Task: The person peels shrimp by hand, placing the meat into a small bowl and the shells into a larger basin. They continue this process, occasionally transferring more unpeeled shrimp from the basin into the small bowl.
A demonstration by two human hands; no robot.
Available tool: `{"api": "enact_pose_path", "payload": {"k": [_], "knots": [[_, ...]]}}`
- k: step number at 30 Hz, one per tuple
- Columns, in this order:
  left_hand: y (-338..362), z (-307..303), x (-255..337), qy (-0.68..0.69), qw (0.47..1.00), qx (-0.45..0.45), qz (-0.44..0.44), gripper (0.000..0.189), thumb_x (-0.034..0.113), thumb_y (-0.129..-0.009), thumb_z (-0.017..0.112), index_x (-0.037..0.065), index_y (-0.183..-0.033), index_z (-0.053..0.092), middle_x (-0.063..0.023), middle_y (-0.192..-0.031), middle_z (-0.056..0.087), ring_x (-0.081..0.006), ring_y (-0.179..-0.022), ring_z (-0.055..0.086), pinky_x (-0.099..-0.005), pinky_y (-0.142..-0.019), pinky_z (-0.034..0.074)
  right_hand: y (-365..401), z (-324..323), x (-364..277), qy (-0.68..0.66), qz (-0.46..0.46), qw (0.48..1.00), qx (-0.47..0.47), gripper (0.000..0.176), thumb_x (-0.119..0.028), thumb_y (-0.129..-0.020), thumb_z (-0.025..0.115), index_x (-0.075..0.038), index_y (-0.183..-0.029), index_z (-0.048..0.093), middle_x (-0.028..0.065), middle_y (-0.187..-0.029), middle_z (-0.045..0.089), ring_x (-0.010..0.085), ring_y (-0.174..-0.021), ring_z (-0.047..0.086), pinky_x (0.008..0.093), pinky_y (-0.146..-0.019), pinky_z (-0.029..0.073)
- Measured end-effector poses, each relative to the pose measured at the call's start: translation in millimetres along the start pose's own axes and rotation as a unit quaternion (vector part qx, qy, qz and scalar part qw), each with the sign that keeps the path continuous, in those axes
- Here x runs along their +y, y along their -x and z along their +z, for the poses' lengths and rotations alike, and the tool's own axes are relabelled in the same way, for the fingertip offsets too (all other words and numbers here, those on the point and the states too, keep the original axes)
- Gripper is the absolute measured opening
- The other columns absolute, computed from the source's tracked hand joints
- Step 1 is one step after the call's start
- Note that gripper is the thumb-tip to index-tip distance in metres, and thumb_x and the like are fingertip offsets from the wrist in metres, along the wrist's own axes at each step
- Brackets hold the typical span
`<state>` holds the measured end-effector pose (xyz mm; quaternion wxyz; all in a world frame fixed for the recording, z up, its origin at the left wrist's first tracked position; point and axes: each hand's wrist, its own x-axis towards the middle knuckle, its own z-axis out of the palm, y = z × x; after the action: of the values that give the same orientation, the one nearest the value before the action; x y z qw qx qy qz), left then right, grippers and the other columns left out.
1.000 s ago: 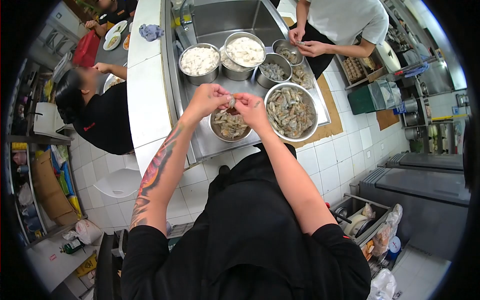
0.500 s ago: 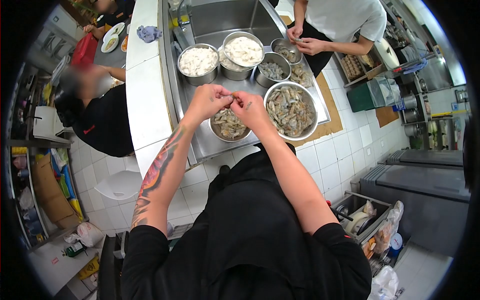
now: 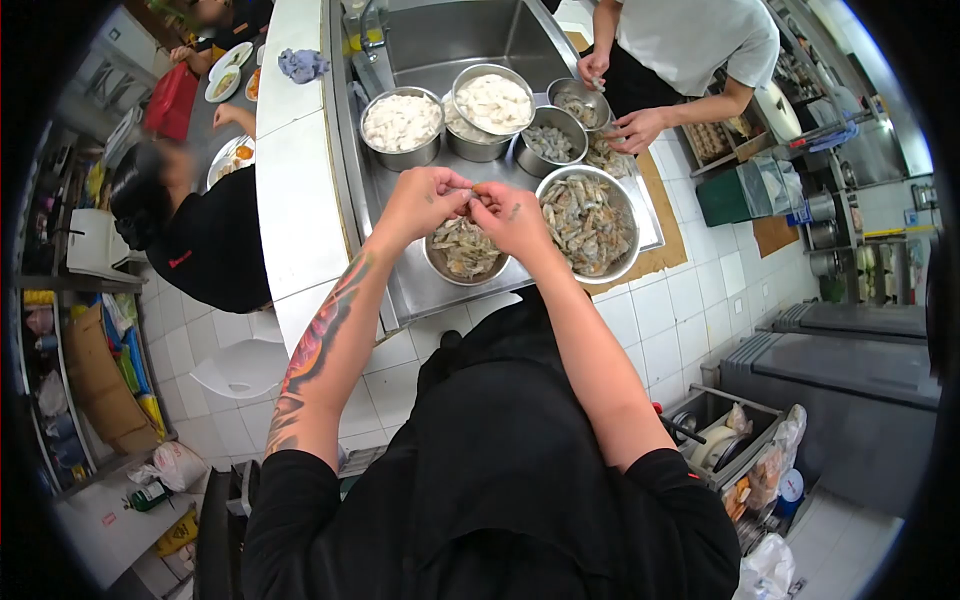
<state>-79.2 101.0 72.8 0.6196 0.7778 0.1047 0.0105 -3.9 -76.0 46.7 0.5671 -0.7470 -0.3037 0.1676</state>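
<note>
My left hand (image 3: 430, 203) and my right hand (image 3: 508, 214) meet fingertip to fingertip, pinching a small shrimp (image 3: 470, 196) between them. Directly beneath is a metal bowl of shrimp (image 3: 464, 252), partly covered by my hands. A larger bowl of unpeeled shrimp (image 3: 588, 222) stands to the right of my right hand. Beyond my hands are a pot of pale, whitish pieces (image 3: 402, 124), a tilted bowl of similar pieces (image 3: 493, 103) resting on another pot, and a pot of greyish peeled shrimp (image 3: 550, 142).
A sink basin (image 3: 460, 40) lies behind the pots. Across the counter, a co-worker's hands (image 3: 637, 130) are near a small bowl (image 3: 578, 104). A crumpled cloth (image 3: 302, 66) lies on the white tiled ledge (image 3: 290, 180). Another person in black sits at left by plates.
The co-worker's hands have moved apart, one lowering toward the shrimp beside the small bowl. The seated person's arm has shifted, uncovering a plate. My hands stay together, with fingers slightly shifted.
</note>
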Motion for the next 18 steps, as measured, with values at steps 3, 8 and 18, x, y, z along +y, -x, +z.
{"api": "enact_pose_path", "payload": {"k": [3, 8, 18], "knots": [[2, 4, 1, -0.047, 0.999, 0.012, 0.015, 0.020, 0.009, -0.095, 0.070, -0.006, -0.107, 0.073, -0.0084, -0.084, 0.075, -0.0087, -0.071, 0.068, -0.0258, -0.065, 0.057, 0, 3, -9, 0.148, -0.083, 0.985, 0.026, 0.021, -0.012, -0.084, 0.070, 0.001, -0.099, 0.073, 0.0207, -0.082, 0.071, 0.0383, -0.071, 0.069, 0.0440, -0.066, 0.053], [4, 3, 1, -0.045, 0.999, 0.015, 0.018, 0.018, 0.009, -0.095, 0.070, -0.006, -0.105, 0.073, -0.0083, -0.083, 0.075, -0.0088, -0.070, 0.068, -0.0258, -0.064, 0.057, 4, 8, -3, 0.137, -0.034, 0.989, 0.045, 0.016, -0.008, -0.088, 0.064, 0.004, -0.097, 0.071, 0.0185, -0.081, 0.073, 0.0304, -0.069, 0.072, 0.0402, -0.063, 0.055], [-4, 1, -3, -0.143, 0.983, 0.048, 0.102, 0.022, 0.015, -0.096, 0.071, -0.004, -0.107, 0.072, -0.0079, -0.096, 0.073, -0.0093, -0.086, 0.067, -0.0266, -0.078, 0.055, 5, 14, 7, -0.282, 0.038, 0.954, 0.097, 0.010, -0.002, -0.100, 0.053, 0.001, -0.109, 0.056, 0.0080, -0.093, 0.068, 0.0103, -0.068, 0.065, 0.0237, -0.057, 0.055]]}}
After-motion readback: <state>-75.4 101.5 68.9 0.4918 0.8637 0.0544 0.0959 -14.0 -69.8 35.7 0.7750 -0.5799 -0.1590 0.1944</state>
